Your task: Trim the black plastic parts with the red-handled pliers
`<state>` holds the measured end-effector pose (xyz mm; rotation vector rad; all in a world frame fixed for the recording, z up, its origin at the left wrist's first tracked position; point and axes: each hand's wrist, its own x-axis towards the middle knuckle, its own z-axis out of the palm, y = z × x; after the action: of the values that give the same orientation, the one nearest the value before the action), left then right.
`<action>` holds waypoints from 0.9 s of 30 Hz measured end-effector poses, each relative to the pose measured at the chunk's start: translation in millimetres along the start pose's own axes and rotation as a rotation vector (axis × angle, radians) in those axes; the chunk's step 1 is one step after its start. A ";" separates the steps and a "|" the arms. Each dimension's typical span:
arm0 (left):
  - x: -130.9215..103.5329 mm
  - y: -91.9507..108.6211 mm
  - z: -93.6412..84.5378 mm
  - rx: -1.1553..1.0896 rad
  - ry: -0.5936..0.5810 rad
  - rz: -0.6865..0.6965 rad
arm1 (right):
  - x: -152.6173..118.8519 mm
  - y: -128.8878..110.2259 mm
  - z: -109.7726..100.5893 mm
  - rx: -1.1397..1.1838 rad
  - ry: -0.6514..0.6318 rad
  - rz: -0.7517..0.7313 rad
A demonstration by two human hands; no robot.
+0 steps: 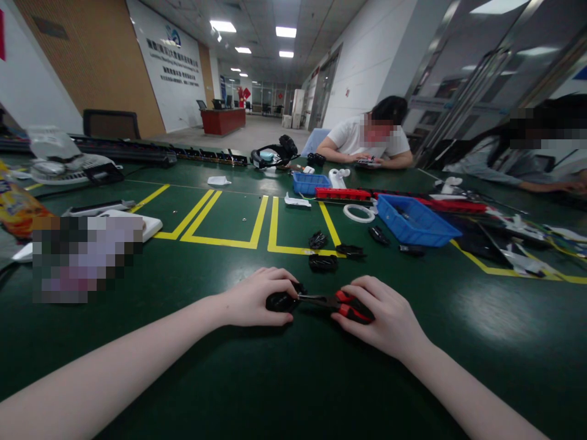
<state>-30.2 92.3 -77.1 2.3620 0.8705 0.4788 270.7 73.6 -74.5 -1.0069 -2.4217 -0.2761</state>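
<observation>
My left hand (263,297) is closed around a small black plastic part (280,301), low over the green table. In my right hand (383,308) are needle-nose pliers (328,300) with red and black handles. Their jaws point left and meet the right side of the black part; whether they grip it I cannot tell. Just beyond my hands lie more black plastic pieces, among them a blocky one (323,263), a rounded one (318,239) and a flat one (351,251).
Yellow tape outlines (220,244) mark the green table. To the right stands a blue bin (415,223), with a white ring (359,212) beside it and a smaller blue bin (310,183) behind. A white fan (59,159) is at left. Two people sit across the table.
</observation>
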 end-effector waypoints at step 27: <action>1.5 -3.8 0.1 -0.038 0.038 0.061 | 3.4 -6.1 -2.0 0.035 -0.040 0.004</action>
<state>-30.9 95.6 -79.4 2.3572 0.8010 0.5623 265.0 70.6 -71.0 -1.0101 -2.4514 -0.2134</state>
